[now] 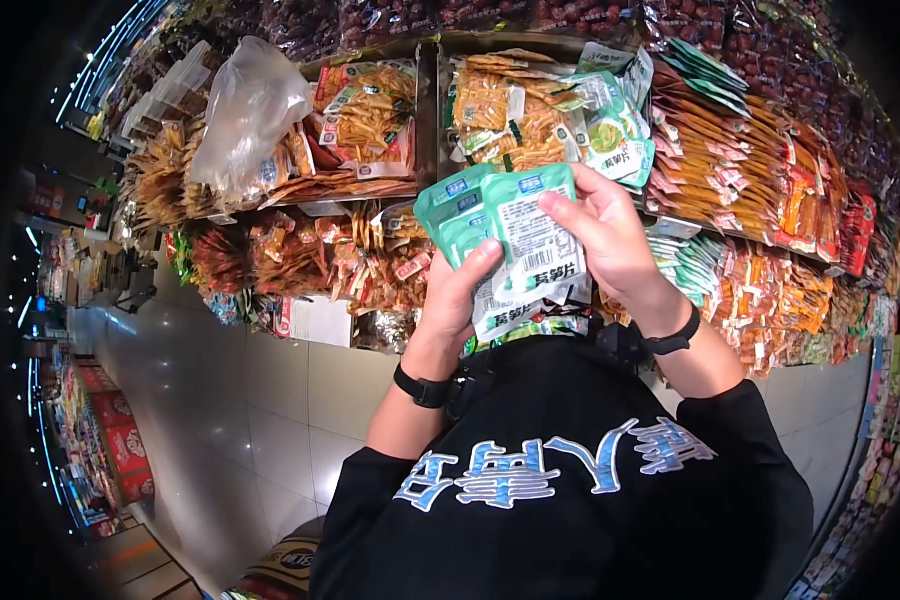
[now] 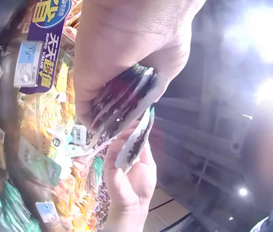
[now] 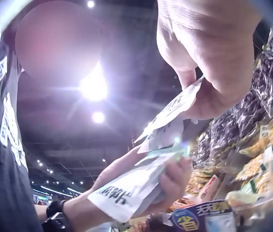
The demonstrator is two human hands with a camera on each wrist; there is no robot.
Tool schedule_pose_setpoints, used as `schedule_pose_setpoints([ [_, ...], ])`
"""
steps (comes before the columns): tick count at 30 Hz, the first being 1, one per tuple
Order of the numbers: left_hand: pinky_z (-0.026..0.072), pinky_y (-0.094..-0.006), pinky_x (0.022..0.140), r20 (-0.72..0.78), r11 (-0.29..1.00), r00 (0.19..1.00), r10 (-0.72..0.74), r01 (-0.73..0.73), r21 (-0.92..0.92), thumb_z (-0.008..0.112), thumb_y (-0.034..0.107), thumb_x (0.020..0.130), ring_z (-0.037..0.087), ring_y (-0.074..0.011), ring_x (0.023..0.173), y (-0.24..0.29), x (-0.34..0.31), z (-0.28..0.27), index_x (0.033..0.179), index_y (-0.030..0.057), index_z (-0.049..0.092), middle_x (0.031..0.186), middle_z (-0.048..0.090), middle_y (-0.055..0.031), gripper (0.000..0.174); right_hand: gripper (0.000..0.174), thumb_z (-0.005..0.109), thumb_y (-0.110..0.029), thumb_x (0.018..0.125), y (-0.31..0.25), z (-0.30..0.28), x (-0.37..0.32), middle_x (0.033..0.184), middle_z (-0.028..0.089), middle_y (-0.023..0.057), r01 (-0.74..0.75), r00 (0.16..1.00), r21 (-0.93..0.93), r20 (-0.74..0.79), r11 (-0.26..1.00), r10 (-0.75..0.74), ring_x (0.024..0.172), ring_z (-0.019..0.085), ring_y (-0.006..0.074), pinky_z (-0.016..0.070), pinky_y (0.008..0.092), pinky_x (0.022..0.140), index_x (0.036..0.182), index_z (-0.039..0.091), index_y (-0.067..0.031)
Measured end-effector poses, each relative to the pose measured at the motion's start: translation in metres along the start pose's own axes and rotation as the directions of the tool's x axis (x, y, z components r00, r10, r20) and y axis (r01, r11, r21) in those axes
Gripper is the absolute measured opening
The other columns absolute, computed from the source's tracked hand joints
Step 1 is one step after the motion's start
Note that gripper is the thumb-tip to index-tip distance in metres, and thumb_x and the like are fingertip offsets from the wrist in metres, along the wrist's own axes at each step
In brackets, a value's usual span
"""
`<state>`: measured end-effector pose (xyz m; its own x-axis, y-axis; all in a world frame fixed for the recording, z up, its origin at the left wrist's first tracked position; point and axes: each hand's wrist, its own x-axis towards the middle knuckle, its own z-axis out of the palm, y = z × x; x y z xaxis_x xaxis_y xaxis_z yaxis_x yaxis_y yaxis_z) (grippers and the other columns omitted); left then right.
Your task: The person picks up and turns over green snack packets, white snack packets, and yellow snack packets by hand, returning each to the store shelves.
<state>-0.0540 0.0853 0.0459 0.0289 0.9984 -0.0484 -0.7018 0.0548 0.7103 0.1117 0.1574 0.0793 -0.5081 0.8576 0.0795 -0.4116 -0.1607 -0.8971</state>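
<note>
My left hand (image 1: 453,290) grips several green-and-white snack packets (image 1: 452,215), thumb across their front. In the left wrist view these packets (image 2: 126,104) appear as a stack of edges under the left hand (image 2: 131,38). My right hand (image 1: 610,235) pinches the upper right edge of another such packet (image 1: 530,235), its printed back with a barcode facing up. That packet overlaps the left hand's bunch in the head view. In the right wrist view, the right hand's packet (image 3: 175,108) hangs tilted just above the left hand's packets (image 3: 131,191).
Ahead stands a tiered display with bins of packaged snacks (image 1: 515,105), including similar green packets (image 1: 615,130). A clear plastic bag (image 1: 252,110) lies over the left bin. Orange-red packets (image 1: 715,175) fill the right. A purple price sign (image 2: 47,53) fronts the shelf; tiled floor (image 1: 280,400) lies to the left.
</note>
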Motion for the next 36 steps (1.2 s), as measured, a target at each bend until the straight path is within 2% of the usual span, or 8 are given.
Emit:
schedule_pose_setpoints([
  [2, 0.0542, -0.0373, 0.092, 0.004, 1.000, 1.000, -0.012, 0.012, 0.022, 0.069, 0.013, 0.085, 0.065, -0.0242, 0.106, 0.000, -0.002, 0.004, 0.133, -0.0027, 0.048, 0.121, 0.063, -0.0151, 0.054, 0.021, 0.059, -0.003, 0.096, 0.006, 0.007, -0.004, 0.104, 0.067, 0.0058, -0.008, 1.000, 0.036, 0.005, 0.999, 0.008, 0.095, 0.063, 0.0085, 0.0516, 0.0248, 0.083, 0.116, 0.058, 0.0040],
  [6, 0.0542, -0.0378, 0.092, -0.010, 0.999, 0.999, 0.047, -0.046, 0.018, 0.069, 0.007, 0.082, 0.066, -0.0257, 0.106, 0.002, -0.005, 0.005, 0.131, -0.0042, 0.048, 0.120, 0.063, -0.0169, 0.055, 0.033, 0.070, -0.003, 0.087, 0.015, 0.019, -0.013, 0.103, 0.066, 0.0059, 0.116, 0.989, -0.169, -0.073, 0.979, -0.130, 0.096, 0.062, 0.0096, 0.0509, 0.0254, 0.083, 0.117, 0.058, 0.0036],
  [7, 0.0540, -0.0382, 0.092, -0.020, 0.999, 0.999, 0.050, -0.050, 0.003, 0.069, 0.005, 0.081, 0.065, -0.0263, 0.106, 0.002, -0.004, 0.003, 0.130, -0.0052, 0.049, 0.119, 0.064, -0.0173, 0.054, 0.039, 0.074, -0.001, 0.083, 0.018, 0.019, -0.016, 0.103, 0.066, 0.0066, 0.093, 0.992, -0.185, -0.066, 0.978, -0.107, 0.096, 0.063, 0.0102, 0.0517, 0.0262, 0.084, 0.118, 0.056, 0.0033],
  [10, 0.0533, -0.0389, 0.093, 0.003, 0.994, 0.995, 0.103, -0.103, 0.028, 0.070, 0.005, 0.080, 0.065, -0.0264, 0.106, 0.003, -0.005, 0.004, 0.130, -0.0054, 0.049, 0.119, 0.064, -0.0173, 0.055, 0.038, 0.073, 0.001, 0.083, 0.014, 0.023, -0.022, 0.104, 0.066, 0.0071, 0.059, 0.994, -0.076, -0.084, 0.995, -0.066, 0.095, 0.064, 0.0107, 0.0525, 0.0267, 0.084, 0.116, 0.056, 0.0032],
  [14, 0.0525, -0.0399, 0.094, -0.012, 0.994, 0.994, 0.113, -0.113, 0.005, 0.071, 0.006, 0.079, 0.065, -0.0271, 0.106, 0.005, -0.009, 0.002, 0.130, -0.0056, 0.049, 0.119, 0.063, -0.0180, 0.057, 0.032, 0.071, 0.001, 0.084, 0.013, 0.014, -0.026, 0.106, 0.067, 0.0088, 0.092, 0.986, 0.001, -0.137, 0.996, -0.091, 0.095, 0.065, 0.0117, 0.0532, 0.0272, 0.084, 0.112, 0.056, 0.0023],
  [19, 0.0543, -0.0415, 0.092, -0.016, 0.988, 0.988, 0.151, -0.151, -0.019, 0.071, 0.006, 0.078, 0.066, -0.0293, 0.104, 0.009, -0.009, 0.003, 0.130, -0.0069, 0.048, 0.118, 0.064, -0.0197, 0.058, 0.033, 0.063, 0.000, 0.090, 0.007, 0.006, -0.029, 0.110, 0.067, 0.0086, 0.073, 0.983, -0.011, -0.170, 0.997, -0.074, 0.099, 0.064, 0.0132, 0.0513, 0.0285, 0.088, 0.122, 0.055, 0.0019],
  [25, 0.0547, -0.0429, 0.092, -0.010, 0.990, 0.991, 0.137, -0.137, -0.018, 0.070, 0.006, 0.077, 0.066, -0.0311, 0.105, 0.008, -0.011, -0.002, 0.131, -0.0076, 0.047, 0.119, 0.063, -0.0209, 0.059, 0.030, 0.063, -0.001, 0.091, 0.009, 0.004, -0.031, 0.109, 0.068, 0.0088, 0.146, 0.975, 0.063, -0.177, 0.987, -0.133, 0.096, 0.065, 0.0126, 0.0510, 0.0283, 0.088, 0.120, 0.057, 0.0029],
  [36, 0.0512, -0.0432, 0.097, 0.013, 0.989, 0.989, 0.148, -0.148, -0.015, 0.069, 0.003, 0.075, 0.063, -0.0306, 0.111, 0.008, -0.009, -0.004, 0.141, -0.0029, 0.038, 0.125, 0.059, -0.0194, 0.074, 0.036, 0.062, -0.002, 0.090, 0.008, 0.002, -0.034, 0.112, 0.067, 0.0115, 0.128, 0.983, 0.014, -0.131, 0.992, -0.125, 0.101, 0.066, 0.0164, 0.0520, 0.0308, 0.090, 0.125, 0.053, 0.0035],
])
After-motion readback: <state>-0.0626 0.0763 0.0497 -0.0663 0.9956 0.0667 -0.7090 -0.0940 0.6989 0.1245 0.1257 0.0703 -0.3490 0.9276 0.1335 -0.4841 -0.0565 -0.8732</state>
